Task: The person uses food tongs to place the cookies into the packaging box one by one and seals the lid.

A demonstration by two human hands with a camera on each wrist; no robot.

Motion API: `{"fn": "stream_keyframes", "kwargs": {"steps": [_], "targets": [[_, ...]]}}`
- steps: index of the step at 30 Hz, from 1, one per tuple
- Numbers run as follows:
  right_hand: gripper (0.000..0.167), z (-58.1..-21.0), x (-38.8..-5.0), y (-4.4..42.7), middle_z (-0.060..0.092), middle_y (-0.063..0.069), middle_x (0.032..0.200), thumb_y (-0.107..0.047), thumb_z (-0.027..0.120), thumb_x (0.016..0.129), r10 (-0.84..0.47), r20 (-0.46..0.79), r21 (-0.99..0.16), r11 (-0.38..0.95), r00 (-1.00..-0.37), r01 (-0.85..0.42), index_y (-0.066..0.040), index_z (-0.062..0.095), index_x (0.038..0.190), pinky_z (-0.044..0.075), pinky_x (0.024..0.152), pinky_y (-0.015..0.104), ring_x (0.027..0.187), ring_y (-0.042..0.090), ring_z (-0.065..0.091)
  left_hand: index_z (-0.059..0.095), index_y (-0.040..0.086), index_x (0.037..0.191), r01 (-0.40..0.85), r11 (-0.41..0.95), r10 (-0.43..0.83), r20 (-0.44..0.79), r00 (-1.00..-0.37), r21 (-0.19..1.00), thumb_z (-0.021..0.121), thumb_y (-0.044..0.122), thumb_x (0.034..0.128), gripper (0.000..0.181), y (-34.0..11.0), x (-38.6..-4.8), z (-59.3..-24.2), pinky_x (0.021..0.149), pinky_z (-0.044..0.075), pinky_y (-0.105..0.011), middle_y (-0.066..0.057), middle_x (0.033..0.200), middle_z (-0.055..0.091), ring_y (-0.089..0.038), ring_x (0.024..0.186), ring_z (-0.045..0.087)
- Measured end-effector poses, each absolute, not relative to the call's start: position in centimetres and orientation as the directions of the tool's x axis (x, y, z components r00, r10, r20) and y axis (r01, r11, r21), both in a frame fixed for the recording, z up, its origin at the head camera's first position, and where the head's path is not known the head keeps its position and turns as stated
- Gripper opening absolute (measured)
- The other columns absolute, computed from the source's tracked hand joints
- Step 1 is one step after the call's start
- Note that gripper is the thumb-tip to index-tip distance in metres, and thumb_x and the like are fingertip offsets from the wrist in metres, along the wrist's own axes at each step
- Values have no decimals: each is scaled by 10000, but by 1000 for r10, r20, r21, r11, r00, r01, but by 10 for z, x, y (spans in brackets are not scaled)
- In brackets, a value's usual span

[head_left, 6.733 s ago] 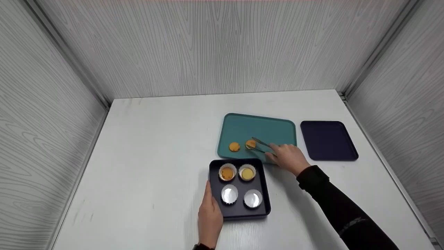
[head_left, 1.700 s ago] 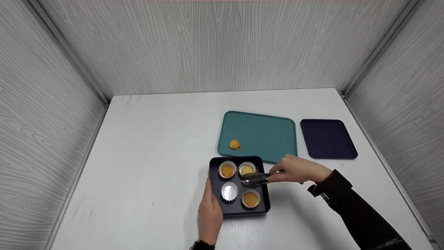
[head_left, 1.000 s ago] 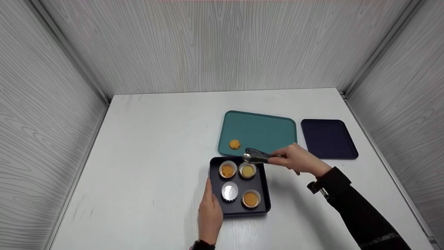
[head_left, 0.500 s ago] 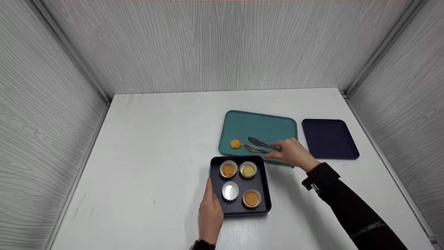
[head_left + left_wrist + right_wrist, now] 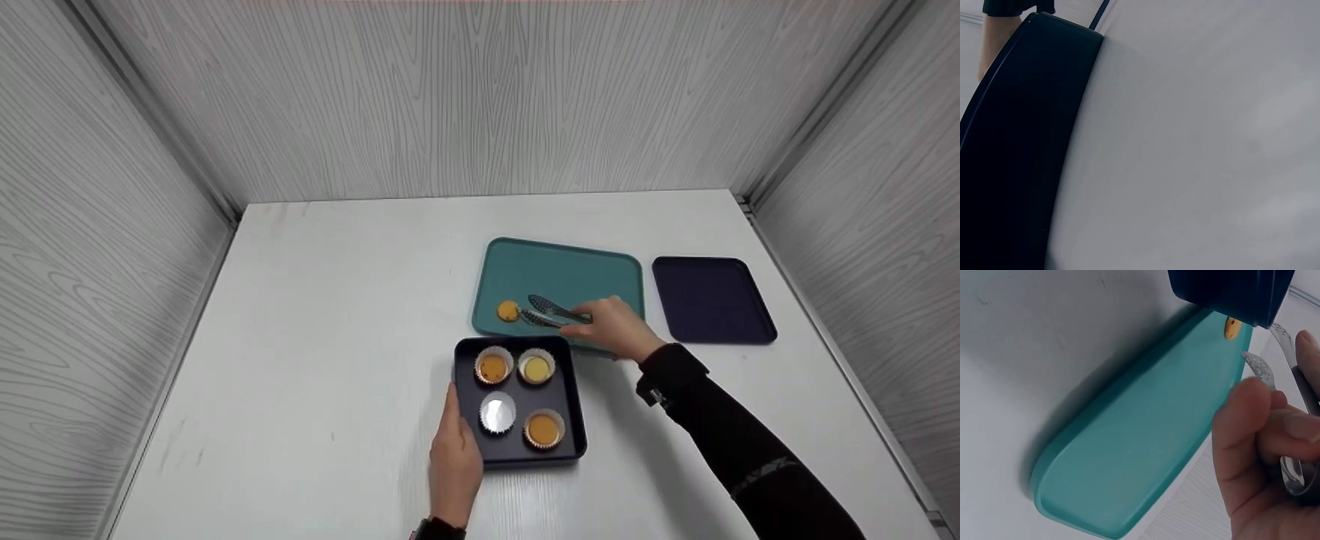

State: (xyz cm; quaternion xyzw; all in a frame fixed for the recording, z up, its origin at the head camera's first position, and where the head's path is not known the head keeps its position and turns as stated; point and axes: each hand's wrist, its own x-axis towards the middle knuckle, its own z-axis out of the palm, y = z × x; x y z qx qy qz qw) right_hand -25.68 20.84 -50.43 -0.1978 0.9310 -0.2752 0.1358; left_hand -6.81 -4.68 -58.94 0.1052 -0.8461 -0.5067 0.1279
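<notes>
Right wrist: silvery perforated tongs point(image 5: 1261, 371)

The head camera looks forward and down from high above, taking in most of the tabletop point(image 5: 322, 337). Low and close, the left-wrist camera has the dark baking pan point(image 5: 1016, 146) at 9 o'clock; the right-wrist camera, tilted beside the teal tray point(image 5: 1134, 416), shares that tray with the head view and the pan, at 1 o'clock, with both.
</notes>
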Motion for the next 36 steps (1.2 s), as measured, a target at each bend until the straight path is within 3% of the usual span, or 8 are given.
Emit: {"fn": "stream_keyframes", "kwargs": {"steps": [4,7,15,18,22,27,33,36], "targets": [[610,-506,-261,203,685,206,1269,-467,689,959,-436,-164,-555,782,-885,-283,-6,649,1357,522,979,443,1106,338,670,331,70,1604,-44,472,-309,118,-944,881,410,44,1076,534,-47,-68,-590,769,518,-322,-117,1582,440,-213,1186,625],[614,-507,-265,199,688,224,1263,-465,704,952,-438,-160,-543,788,-885,-292,10,660,1337,531,963,477,1100,355,676,330,81,1606,-49,466,-309,110,-945,883,405,50,1081,532,-47,-68,-590,716,503,-307,-112,1583,440,-201,1106,637],[575,-510,-271,190,696,229,1246,-439,716,951,-458,-159,-528,788,-875,-317,20,686,1296,517,977,511,1118,364,672,339,97,1606,-64,467,-315,99,-944,882,400,64,1084,527,-46,-67,-589,675,487,-295,-102,1578,449,-195,1091,637],[509,-510,-273,187,741,176,1084,-451,715,947,-463,-164,-525,788,-871,-321,-9,737,1199,526,853,438,922,299,693,338,92,1605,-61,464,-313,100,-945,884,400,64,1083,526,-46,-67,-589,643,470,-288,-105,1579,449,-196,1030,639],[432,-509,-276,184,735,115,945,-450,707,953,-466,-181,-514,796,-866,-321,-54,762,1113,436,731,402,755,226,639,335,99,1608,-63,461,-311,94,-946,885,404,67,1083,530,-47,-68,-589,607,447,-278,-105,1578,450,-190,948,634],[483,-506,-277,180,742,169,1100,-454,687,968,-464,-193,-480,813,-864,-330,-29,747,1190,533,856,469,943,312,700,338,116,1610,-73,461,-313,85,-946,884,408,73,1083,533,-47,-68,-589,571,425,-272,-92,1579,452,-184,929,630],[560,-504,-277,175,703,215,1241,-454,682,968,-470,-206,-462,820,-858,-338,6,698,1287,523,971,498,1104,361,678,341,116,1608,-69,467,-316,94,-944,882,411,80,1085,529,-47,-67,-590,647,470,-290,-94,1571,463,-185,1028,646],[533,-504,-278,173,726,216,1169,-448,672,976,-501,-184,-429,815,-846,-390,10,720,1244,536,938,495,1045,359,696,341,108,1607,-64,463,-313,96,-945,884,410,77,1085,528,-47,-67,-590,660,472,-291,-102,1571,461,-191,1036,645]]}}
